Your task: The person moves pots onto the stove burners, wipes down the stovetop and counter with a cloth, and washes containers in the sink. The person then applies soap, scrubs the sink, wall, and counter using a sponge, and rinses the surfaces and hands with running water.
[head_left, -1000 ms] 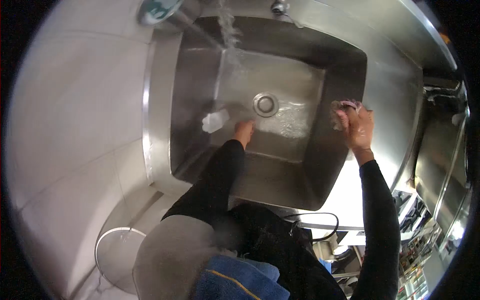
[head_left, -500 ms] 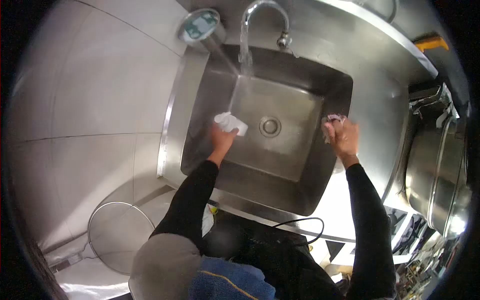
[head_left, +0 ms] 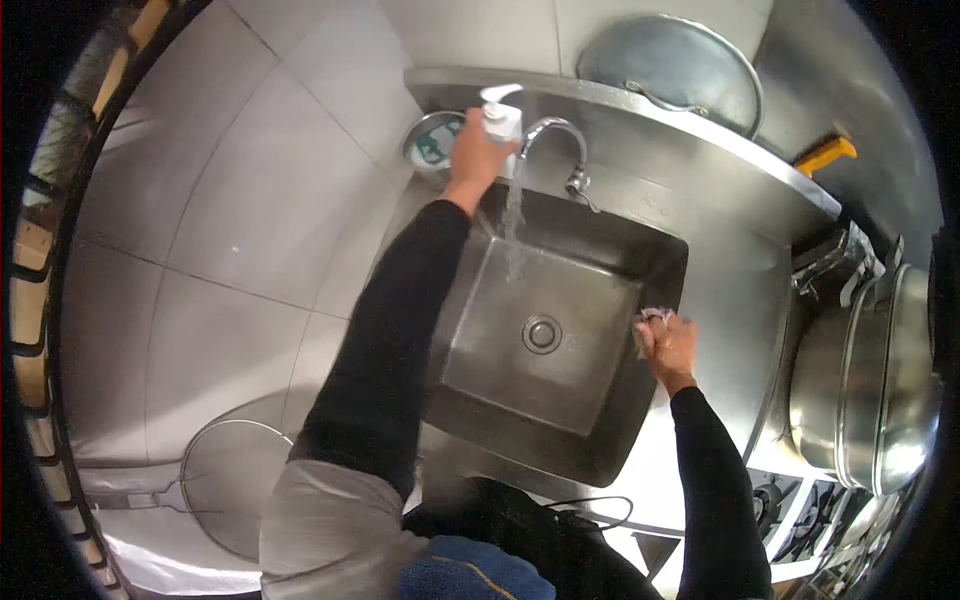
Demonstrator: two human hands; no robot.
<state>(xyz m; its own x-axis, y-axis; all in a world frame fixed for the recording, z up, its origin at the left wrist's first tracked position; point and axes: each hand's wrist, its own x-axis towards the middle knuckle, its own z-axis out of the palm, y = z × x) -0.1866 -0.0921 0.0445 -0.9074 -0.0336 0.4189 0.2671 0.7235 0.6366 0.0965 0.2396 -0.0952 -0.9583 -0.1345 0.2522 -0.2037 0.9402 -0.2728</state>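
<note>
My left hand [head_left: 478, 155] is wrapped round a white pump bottle [head_left: 502, 118], held upright behind the sink's back left corner. Just right of it the curved tap [head_left: 553, 122] pours water into the steel sink [head_left: 490, 370]. A round metal bowl [head_left: 412, 150] with a green-and-white item inside is partly hidden by that hand. At the sink's right rim, my right hand [head_left: 672, 350] is closed on a crumpled pinkish-grey cloth [head_left: 655, 314]; its exact kind is hard to make out.
Against the back wall leans a large round metal lid [head_left: 680, 65]. A yellow-handled tool [head_left: 827, 156] lies at the back right. Large steel pots [head_left: 835, 390] stand on the right. A round wire strainer [head_left: 235, 480] is at lower left.
My left hand has moved from over the sink, up and back past the tap, with the white bottle. My right hand stays by the right rim with the cloth. The view has shifted.
</note>
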